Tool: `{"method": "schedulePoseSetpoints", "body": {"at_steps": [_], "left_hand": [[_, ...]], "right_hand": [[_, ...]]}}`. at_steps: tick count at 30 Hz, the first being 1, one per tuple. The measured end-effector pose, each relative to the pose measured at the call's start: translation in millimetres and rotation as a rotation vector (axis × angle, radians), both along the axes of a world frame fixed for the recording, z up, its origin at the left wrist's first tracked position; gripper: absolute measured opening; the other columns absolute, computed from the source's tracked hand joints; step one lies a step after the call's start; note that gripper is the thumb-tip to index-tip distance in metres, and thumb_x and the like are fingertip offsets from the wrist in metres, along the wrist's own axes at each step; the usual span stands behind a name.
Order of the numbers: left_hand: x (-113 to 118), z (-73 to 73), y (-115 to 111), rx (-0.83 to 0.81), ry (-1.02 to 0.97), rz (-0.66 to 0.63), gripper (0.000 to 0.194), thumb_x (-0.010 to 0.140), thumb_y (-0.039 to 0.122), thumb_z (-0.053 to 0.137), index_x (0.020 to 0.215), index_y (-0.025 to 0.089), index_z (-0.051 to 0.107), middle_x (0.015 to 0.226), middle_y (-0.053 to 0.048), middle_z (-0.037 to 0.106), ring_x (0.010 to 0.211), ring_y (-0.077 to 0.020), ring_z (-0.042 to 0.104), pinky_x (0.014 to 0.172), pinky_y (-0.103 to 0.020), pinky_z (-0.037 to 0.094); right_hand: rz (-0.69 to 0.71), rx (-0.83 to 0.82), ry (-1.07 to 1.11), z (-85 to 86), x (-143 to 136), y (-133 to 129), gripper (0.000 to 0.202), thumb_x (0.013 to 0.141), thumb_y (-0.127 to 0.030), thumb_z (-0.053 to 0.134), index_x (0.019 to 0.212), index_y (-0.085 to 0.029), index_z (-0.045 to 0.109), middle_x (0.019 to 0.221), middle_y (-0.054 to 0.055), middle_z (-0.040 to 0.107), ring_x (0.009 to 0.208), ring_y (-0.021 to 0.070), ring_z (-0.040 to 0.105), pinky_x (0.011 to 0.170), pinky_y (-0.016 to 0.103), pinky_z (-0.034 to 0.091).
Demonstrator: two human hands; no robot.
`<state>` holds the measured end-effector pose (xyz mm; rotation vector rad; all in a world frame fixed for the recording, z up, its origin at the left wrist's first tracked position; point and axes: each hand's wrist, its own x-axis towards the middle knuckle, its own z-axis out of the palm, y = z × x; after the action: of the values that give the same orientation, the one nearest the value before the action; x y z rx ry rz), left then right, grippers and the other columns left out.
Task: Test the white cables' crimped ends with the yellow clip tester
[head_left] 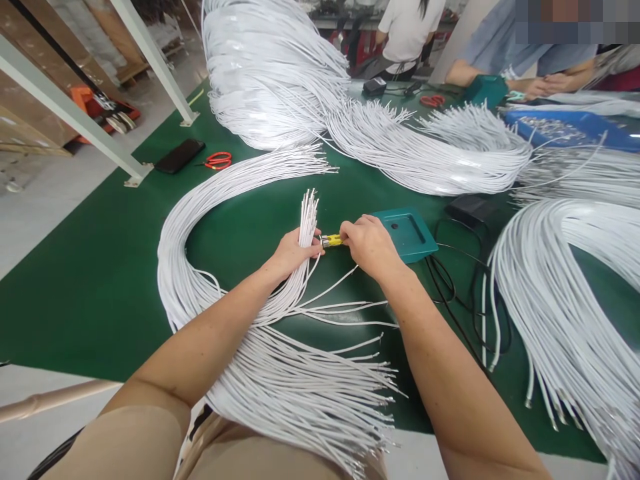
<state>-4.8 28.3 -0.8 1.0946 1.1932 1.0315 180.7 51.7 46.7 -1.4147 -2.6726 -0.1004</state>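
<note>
My left hand point(296, 252) is wrapped round an upright bunch of white cables point(308, 217), whose tips stick up above the fingers. My right hand point(367, 241) grips a small yellow tool point(334, 240) that points left, its metal end touching or close to my left fingertips and a cable there. From the held bunch the cables curve round to the left in a wide loop point(175, 247). Below my hands, many loose cable ends point(320, 380) fan out to the right. Just behind my right hand lies a teal tray-like device point(407, 233).
A large white cable coil point(275, 73) stands at the back, with more bundles point(565, 280) on the right. Red-handled scissors point(218, 161) and a black phone point(180, 156) lie back left. Black cords point(450, 293) run beside the device. A blue tray point(555, 127) and people are beyond.
</note>
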Motion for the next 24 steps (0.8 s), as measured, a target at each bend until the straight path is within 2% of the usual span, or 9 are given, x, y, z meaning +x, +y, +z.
{"method": "schedulePoseSetpoints", "body": {"at_steps": [6, 9, 11, 13, 16, 20, 24], "left_hand": [[1.8, 0.0, 1.5, 0.038, 0.167, 0.008, 0.036, 0.063, 0.018, 0.071, 0.096, 0.017, 0.06, 0.073, 0.0, 0.067, 0.067, -0.0158, 0.065, 0.074, -0.032, 0.048], [1.9, 1.3, 1.3, 0.039, 0.171, 0.005, 0.036, 0.062, 0.018, 0.071, 0.096, 0.017, 0.06, 0.073, 0.0, 0.067, 0.066, -0.0154, 0.064, 0.073, -0.032, 0.048], [1.8, 1.6, 1.2, 0.035, 0.168, 0.002, 0.036, 0.062, 0.018, 0.071, 0.097, 0.017, 0.061, 0.075, 0.0, 0.068, 0.065, -0.0152, 0.064, 0.073, -0.032, 0.049], [1.4, 1.2, 1.5, 0.031, 0.178, -0.008, 0.037, 0.062, 0.019, 0.071, 0.098, 0.017, 0.061, 0.076, -0.001, 0.068, 0.065, -0.0153, 0.064, 0.074, -0.033, 0.049], [0.2, 0.1, 2.5, 0.017, 0.181, -0.024, 0.037, 0.063, 0.02, 0.071, 0.099, 0.016, 0.061, 0.078, -0.002, 0.068, 0.068, -0.0167, 0.065, 0.076, -0.035, 0.05], [-3.2, 0.2, 3.2, -0.007, 0.167, -0.022, 0.037, 0.062, 0.019, 0.072, 0.098, 0.015, 0.062, 0.078, -0.002, 0.067, 0.071, -0.0178, 0.066, 0.077, -0.036, 0.049], [-7.5, 5.9, 0.9, -0.003, 0.111, -0.011, 0.039, 0.062, 0.02, 0.073, 0.099, 0.016, 0.062, 0.08, -0.002, 0.066, 0.072, -0.0173, 0.065, 0.075, -0.034, 0.05]], "right_hand": [[-0.015, -0.019, 0.0, 2.0, -2.7, -0.3, 0.021, 0.081, -0.007, 0.046, 0.087, -0.016, 0.064, 0.072, 0.009, 0.064, 0.075, 0.0208, 0.055, 0.092, 0.032, 0.034], [-0.02, -0.011, 0.06, 1.3, -0.1, -3.1, 0.017, 0.084, -0.013, 0.047, 0.088, -0.016, 0.064, 0.078, 0.009, 0.067, 0.086, 0.0219, 0.058, 0.102, 0.037, 0.029], [-0.09, 0.071, 0.14, -0.9, 5.0, -6.1, 0.018, 0.088, -0.018, 0.047, 0.094, -0.016, 0.063, 0.092, 0.01, 0.07, 0.104, 0.0245, 0.055, 0.109, 0.045, 0.02], [-0.227, 0.196, 0.195, -4.9, 11.8, -9.2, 0.025, 0.09, -0.022, 0.044, 0.108, -0.014, 0.061, 0.114, 0.014, 0.065, 0.121, 0.0287, 0.047, 0.111, 0.055, 0.013], [-0.382, 0.296, 0.188, -13.2, 19.9, -12.3, 0.04, 0.093, -0.026, 0.041, 0.129, -0.01, 0.049, 0.137, 0.02, 0.05, 0.131, 0.0336, 0.037, 0.108, 0.062, 0.015], [-0.395, 0.304, 0.171, -20.4, 23.0, -12.1, 0.043, 0.094, -0.028, 0.039, 0.133, -0.011, 0.046, 0.139, 0.019, 0.048, 0.132, 0.0325, 0.036, 0.109, 0.06, 0.018], [-0.351, 0.332, 0.275, -17.0, 22.7, -15.0, 0.041, 0.093, -0.029, 0.041, 0.129, -0.011, 0.05, 0.136, 0.018, 0.051, 0.129, 0.0311, 0.04, 0.11, 0.057, 0.019]]}}
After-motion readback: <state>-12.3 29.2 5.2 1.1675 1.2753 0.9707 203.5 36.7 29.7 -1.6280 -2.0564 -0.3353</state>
